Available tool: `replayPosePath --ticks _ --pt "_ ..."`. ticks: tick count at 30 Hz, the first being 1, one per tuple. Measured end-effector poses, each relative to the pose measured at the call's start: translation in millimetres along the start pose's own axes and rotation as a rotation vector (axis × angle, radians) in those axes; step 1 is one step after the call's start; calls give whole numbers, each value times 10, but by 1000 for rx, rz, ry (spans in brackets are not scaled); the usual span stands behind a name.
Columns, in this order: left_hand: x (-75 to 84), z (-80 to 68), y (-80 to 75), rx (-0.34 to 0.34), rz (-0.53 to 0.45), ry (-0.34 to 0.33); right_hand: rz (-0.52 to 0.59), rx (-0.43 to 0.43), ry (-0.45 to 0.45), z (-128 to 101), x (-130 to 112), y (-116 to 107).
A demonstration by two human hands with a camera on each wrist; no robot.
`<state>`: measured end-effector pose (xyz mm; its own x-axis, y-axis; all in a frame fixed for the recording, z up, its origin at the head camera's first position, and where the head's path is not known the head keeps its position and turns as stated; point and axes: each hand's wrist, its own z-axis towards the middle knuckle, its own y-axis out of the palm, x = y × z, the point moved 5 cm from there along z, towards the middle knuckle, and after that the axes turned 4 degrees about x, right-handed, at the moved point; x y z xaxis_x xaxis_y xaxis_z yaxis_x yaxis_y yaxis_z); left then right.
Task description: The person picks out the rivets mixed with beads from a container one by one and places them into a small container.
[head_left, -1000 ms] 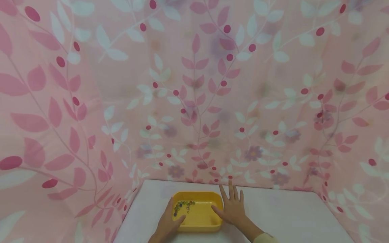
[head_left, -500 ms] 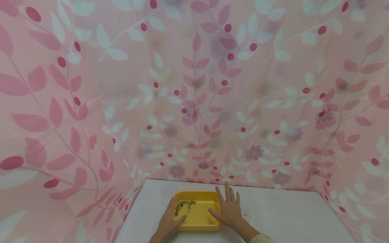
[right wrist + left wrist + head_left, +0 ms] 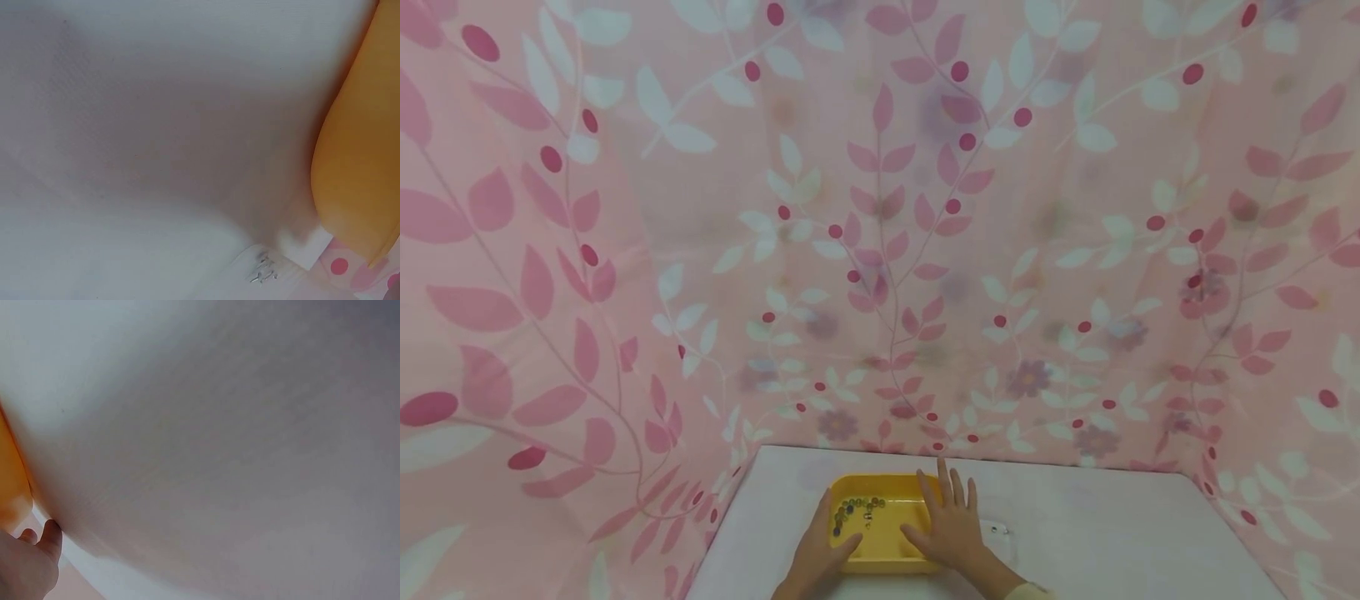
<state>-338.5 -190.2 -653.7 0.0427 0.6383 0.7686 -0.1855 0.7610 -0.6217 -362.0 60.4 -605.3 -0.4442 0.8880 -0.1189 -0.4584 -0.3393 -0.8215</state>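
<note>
A shallow rectangular yellow plastic tray point(image 3: 880, 546) is sitting on a white table point(image 3: 1097, 533), near the table's left front part, with its long axis running left to right across the person's view and its open side facing up. A small string of dark green and brown beads point(image 3: 853, 509) is lying in the tray's far left corner, curving along the left wall and the far wall.

The left hand point(image 3: 822, 557) is gripping the tray's near left corner, thumb hooking over the rim into the tray and the fingers lying along the outer left wall. The right hand point(image 3: 950, 527) is resting flat over the tray's right end, fingers straight, slightly spread and pointing away from the person, thumb reaching into the tray; it is closing on nothing. A cream sleeve cuff point(image 3: 1028, 591) is showing at the right wrist.

Just beside the right hand, a small clear item point(image 3: 1000, 533) is lying on the table; what it is cannot be told.

A pink fabric backdrop printed with leaves and berries point(image 3: 880, 250) is enclosing the table at the back and both sides.
</note>
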Motion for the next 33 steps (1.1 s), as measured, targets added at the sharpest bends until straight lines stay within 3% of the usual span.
replayPosePath --ticks 11,21,28,33 --pt "12 -8 -14 1 7 -5 4 -38 6 50 -102 10" --pt "6 7 7 -6 14 -10 -8 -23 -23 87 -223 -42" --pt "62 -24 -40 4 3 -26 62 -39 -21 98 -268 127" --pt "49 -10 -11 -7 35 -8 28 -22 -12 99 -249 268"
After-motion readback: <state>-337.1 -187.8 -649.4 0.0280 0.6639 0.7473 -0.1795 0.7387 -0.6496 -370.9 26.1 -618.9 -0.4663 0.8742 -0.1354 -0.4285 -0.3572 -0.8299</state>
